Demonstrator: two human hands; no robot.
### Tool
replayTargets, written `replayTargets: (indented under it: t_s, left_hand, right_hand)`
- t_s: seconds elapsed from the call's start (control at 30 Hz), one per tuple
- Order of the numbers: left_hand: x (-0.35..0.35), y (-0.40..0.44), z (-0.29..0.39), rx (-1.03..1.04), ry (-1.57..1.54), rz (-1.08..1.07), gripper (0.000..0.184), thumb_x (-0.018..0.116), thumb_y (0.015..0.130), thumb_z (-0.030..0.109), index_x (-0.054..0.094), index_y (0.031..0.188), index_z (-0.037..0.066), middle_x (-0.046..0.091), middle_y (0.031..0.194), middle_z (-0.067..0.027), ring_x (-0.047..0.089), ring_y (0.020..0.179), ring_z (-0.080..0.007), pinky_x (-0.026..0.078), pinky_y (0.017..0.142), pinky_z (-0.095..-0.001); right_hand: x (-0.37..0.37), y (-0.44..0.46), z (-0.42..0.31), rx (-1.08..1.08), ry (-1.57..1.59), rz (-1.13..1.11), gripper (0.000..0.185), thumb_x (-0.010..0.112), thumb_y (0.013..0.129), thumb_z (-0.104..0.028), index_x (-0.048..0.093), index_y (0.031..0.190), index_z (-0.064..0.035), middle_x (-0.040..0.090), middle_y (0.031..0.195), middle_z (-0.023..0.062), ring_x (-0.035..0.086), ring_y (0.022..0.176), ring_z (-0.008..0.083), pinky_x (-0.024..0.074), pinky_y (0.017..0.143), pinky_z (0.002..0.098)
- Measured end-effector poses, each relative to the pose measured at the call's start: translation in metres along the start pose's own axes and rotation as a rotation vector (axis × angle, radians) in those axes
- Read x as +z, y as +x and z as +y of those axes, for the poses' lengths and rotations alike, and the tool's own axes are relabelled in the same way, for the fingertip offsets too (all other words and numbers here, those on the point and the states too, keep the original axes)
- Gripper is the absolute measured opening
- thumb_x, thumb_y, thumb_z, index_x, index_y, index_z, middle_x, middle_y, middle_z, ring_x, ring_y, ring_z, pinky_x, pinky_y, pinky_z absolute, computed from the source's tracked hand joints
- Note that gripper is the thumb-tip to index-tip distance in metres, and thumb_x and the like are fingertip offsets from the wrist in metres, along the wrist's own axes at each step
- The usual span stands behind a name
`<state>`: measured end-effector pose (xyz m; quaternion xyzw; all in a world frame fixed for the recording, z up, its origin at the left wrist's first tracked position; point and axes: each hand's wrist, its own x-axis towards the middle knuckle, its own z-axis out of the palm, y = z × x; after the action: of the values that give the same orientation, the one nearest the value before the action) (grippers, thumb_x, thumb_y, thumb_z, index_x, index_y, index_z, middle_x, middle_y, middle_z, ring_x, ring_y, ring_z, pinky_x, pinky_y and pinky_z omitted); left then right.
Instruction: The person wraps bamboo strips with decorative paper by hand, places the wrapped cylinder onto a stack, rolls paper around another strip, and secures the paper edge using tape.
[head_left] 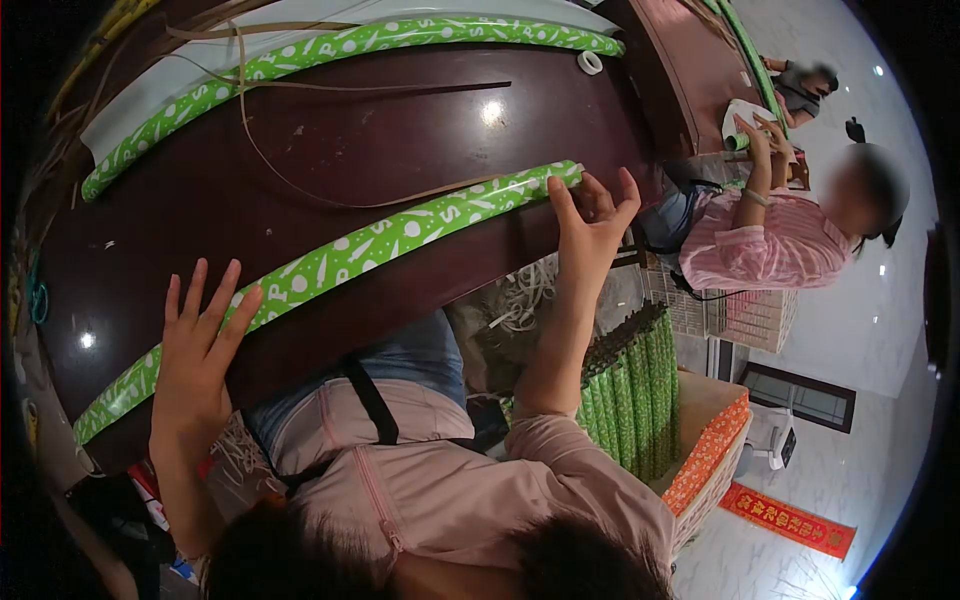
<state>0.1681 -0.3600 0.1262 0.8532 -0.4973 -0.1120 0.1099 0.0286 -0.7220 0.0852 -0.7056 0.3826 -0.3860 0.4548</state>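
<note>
A long green roll (375, 240) with a white pattern lies along the near side of the dark table (400, 130). On its left part rests my left hand (200, 350), flat with the fingers spread. At the roll's right end is my right hand (592, 225); its thumb and fingers are apart around the tip, and the little finger points up. A second green roll (330, 50) lies on white sheeting at the far side. Between the two rolls a thin brown strip (400, 88) curls over the table.
A roll of white tape (590, 63) sits near the far roll's right end. A co-worker in a pink striped top (765, 235) is at the right, another person (800, 90) beyond. Green rolls (630, 400) stand upright by a box with orange patterned edging (710, 450).
</note>
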Motion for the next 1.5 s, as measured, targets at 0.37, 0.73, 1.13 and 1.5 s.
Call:
replayTargets:
  t_s: [0.37,0.73,1.13,1.5]
  left_hand:
    - [0.002,0.000,0.000,-0.009,-0.004,0.001,0.070,0.041,0.076,-0.016,0.049,0.140,0.012,0.040,0.150,-0.0105,0.032,0.141,-0.0354,0.017,0.116,-0.0564]
    - [0.004,0.000,-0.002,-0.006,-0.009,-0.003,0.076,0.042,0.073,-0.021,0.048,0.141,0.014,0.040,0.150,-0.0100,0.034,0.140,-0.0360,0.018,0.116,-0.0570]
    - [0.006,-0.001,-0.001,-0.015,0.011,-0.001,0.079,0.043,0.071,-0.022,0.047,0.141,0.014,0.040,0.150,-0.0106,0.033,0.141,-0.0351,0.017,0.117,-0.0569]
    - [0.003,0.001,0.000,-0.024,0.014,-0.011,0.079,0.041,0.073,-0.022,0.047,0.142,0.015,0.040,0.150,-0.0099,0.033,0.141,-0.0353,0.017,0.117,-0.0570]
  right_hand:
    - [-0.004,0.001,-0.004,0.119,0.192,-0.044,0.079,0.078,0.079,-0.009,0.027,0.139,-0.0005,0.063,0.108,0.0097,0.055,0.102,0.0164,0.0404,0.095,0.0301]
    - [0.003,-0.003,0.002,0.035,0.086,-0.098,0.081,0.077,0.078,-0.003,0.025,0.141,-0.0018,0.056,0.115,0.0112,0.053,0.109,0.0182,0.0378,0.100,0.0306]
    - [-0.003,-0.003,0.005,-0.007,0.099,-0.129,0.081,0.075,0.079,0.000,0.025,0.142,-0.0021,0.055,0.120,0.0138,0.051,0.114,0.0205,0.0339,0.105,0.0331]
    - [-0.003,-0.005,-0.004,0.091,0.161,-0.108,0.078,0.076,0.080,-0.004,0.028,0.141,-0.0026,0.056,0.121,0.0135,0.051,0.115,0.0195,0.0343,0.104,0.0321]
